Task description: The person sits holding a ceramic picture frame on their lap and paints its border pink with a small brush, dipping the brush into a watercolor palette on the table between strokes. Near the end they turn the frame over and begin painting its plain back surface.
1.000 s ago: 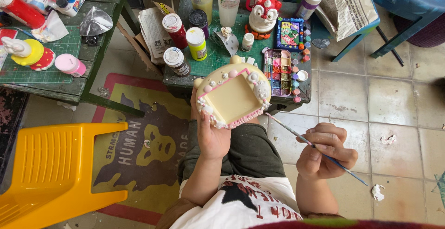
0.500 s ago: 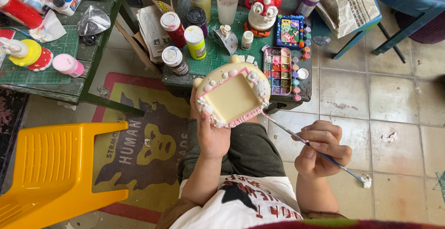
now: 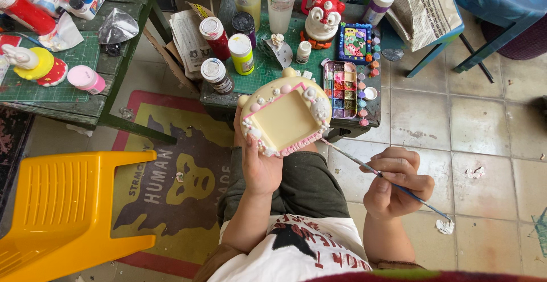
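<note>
Over the last second the right hand (image 3: 396,182), its grip pinching a thin paintbrush (image 3: 376,172), has brought the bristle tip up to the lower right edge of the cream plaster frame (image 3: 285,119), which the left hand (image 3: 259,162) clasps from beneath, just below the paint palette (image 3: 342,88), so painting there looks under way.

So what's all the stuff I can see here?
Plaster frame: one, cream with pink trim, in left hand.
Paintbrush: one, thin, in right hand, tip at the frame's lower right edge.
Paint palette: one, many colours, green table.
Paint bottles: several, red, yellow and black, same table.
Cups: two, clear, table's far edge.
Clown figurine: one, red and white.
Plastic stool: one, yellow, floor.
Left hand: one.
Right hand: one.
</note>
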Motion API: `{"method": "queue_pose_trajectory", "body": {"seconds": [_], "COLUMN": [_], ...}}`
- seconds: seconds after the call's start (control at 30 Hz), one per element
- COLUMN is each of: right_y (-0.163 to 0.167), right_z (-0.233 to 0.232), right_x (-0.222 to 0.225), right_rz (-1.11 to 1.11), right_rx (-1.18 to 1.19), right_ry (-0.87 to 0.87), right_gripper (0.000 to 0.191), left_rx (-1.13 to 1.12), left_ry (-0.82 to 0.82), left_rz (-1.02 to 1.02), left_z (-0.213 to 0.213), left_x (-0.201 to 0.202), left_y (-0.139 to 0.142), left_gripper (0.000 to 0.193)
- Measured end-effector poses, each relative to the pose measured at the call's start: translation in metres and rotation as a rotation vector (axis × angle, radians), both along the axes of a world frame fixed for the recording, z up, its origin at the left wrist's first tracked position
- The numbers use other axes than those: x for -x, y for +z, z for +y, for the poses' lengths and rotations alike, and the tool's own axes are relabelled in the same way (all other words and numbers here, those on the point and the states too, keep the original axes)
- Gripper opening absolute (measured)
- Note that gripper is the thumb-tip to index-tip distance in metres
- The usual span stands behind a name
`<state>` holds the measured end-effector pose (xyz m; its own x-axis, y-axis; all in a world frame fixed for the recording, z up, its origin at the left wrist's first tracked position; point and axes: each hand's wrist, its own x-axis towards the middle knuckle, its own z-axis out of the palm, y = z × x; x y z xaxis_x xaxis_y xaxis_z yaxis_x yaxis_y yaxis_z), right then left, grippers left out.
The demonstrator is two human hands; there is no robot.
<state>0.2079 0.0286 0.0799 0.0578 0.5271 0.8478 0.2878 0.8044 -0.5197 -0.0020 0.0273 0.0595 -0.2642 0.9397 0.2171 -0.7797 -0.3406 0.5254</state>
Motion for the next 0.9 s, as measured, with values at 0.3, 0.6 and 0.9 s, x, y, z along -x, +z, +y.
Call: {"method": "queue_pose_trajectory", "body": {"seconds": [0.3,0.6,0.9], "right_y": [-0.0031,-0.0063,-0.0031], "right_z": [-0.0007,0.0031,-0.0019], "right_x": [0.0001,0.0023,0.0044], "right_rz": [0.050,0.040,-0.094], "right_rx": [0.035,-0.014,-0.048], "right_ry": [0.014,0.014,-0.069], "right_gripper": [0.021,0.021,0.020], "left_rx": [0.011,0.015,0.015], "left_ry": [-0.003,0.001,-0.012], "left_rz": [-0.018,-0.032,-0.042], "left_z": [0.0013,0.0030,0.0025], "left_x": [-0.0011,-0.0006,-0.0004], "left_y": [0.0026,0.0031,0.0032], "left_gripper": [0.072,0.069,0.068]}}
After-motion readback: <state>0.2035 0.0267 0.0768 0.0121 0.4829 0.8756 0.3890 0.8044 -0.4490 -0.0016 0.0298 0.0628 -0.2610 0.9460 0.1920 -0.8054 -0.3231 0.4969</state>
